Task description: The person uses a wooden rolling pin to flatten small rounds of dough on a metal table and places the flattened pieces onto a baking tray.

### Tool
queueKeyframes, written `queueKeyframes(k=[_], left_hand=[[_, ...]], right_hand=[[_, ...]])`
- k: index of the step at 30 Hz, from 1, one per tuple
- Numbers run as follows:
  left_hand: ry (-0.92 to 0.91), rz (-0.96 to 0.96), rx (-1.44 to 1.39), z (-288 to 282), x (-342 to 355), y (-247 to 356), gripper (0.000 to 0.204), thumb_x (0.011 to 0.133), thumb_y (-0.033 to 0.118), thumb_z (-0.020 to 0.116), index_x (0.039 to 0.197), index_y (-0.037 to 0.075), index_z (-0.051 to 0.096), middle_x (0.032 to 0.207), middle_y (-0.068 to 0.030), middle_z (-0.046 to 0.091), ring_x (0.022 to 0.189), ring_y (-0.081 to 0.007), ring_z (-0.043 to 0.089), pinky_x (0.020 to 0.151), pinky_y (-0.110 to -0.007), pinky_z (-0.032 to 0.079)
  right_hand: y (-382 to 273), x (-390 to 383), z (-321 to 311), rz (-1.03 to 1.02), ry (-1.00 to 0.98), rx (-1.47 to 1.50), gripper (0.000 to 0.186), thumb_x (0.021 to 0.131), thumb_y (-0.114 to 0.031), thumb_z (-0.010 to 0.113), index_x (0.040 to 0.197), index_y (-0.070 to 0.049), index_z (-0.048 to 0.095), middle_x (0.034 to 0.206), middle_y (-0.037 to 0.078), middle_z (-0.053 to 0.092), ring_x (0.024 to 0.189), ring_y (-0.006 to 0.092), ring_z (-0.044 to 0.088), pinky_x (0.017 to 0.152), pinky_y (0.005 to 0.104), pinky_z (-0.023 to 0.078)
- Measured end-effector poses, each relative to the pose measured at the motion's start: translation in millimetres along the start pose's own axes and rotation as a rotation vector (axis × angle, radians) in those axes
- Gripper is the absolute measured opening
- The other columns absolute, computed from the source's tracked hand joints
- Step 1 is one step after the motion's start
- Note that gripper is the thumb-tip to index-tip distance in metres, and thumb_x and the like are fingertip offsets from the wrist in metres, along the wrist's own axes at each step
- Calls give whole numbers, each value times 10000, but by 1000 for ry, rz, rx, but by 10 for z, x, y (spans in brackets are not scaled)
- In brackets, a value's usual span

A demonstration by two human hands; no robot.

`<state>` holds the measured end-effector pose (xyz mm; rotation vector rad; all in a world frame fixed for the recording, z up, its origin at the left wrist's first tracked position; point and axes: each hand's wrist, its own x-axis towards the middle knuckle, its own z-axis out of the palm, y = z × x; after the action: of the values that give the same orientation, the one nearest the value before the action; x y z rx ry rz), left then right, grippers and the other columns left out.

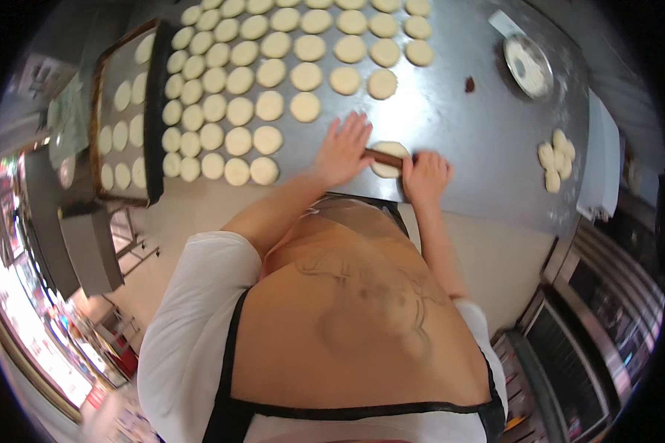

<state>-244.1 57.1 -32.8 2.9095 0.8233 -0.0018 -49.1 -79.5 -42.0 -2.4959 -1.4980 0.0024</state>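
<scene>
A flat round of pale dough [386, 170] lies on the steel table near its front edge, with a brown rolling pin [386, 158] across it. My right hand [428, 176] is closed around the pin's right end, fingers curled. At the other end is my left hand [344, 151], its fingers stretched out and apart; the heel of the palm and the thumb are by the pin's tip, and whether they press on it I cannot tell. Rows of flattened dough rounds [271, 73] cover the table's left and far part.
Left of the table stands a dark-rimmed baking tray [157, 125] with several dough rounds. On the right are a metal bowl of white flour [528, 68], a cluster of small dough pieces [556, 160] and a dark red bit [470, 84]. An oven-like steel unit [569, 354] stands at lower right.
</scene>
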Motion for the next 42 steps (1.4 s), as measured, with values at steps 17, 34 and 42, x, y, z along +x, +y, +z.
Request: queueKeyframes(k=[17,34,42], left_hand=[[249,164,3,-196,542,-255,604,932,416,658,1393,35,571,1586,-130,446,1495,-264,365,1177,-453,340],[-141,-14,-905,-95,410,301,331,827,247,789,1002,9,639,938,-135,694,886,-303,673,808,-423,537],[166,-991,-1791,-13,-151,521,588,901,126,709,1394,1,414,1225,-162,641,1135,-218,606,968,-357,495]], right_hand=[[118,526,84,-72,67,-23,473,948,-312,634,1361,-83,608,1475,145,556,1403,323,479,1166,615,271],[197,-665,-72,-252,-148,293,350,674,-229,717,1009,-151,652,1029,46,642,1051,275,567,995,469,346],[306,-650,-69,-186,9,285,272,690,-235,711,941,-158,641,962,30,642,1020,268,573,968,445,340]])
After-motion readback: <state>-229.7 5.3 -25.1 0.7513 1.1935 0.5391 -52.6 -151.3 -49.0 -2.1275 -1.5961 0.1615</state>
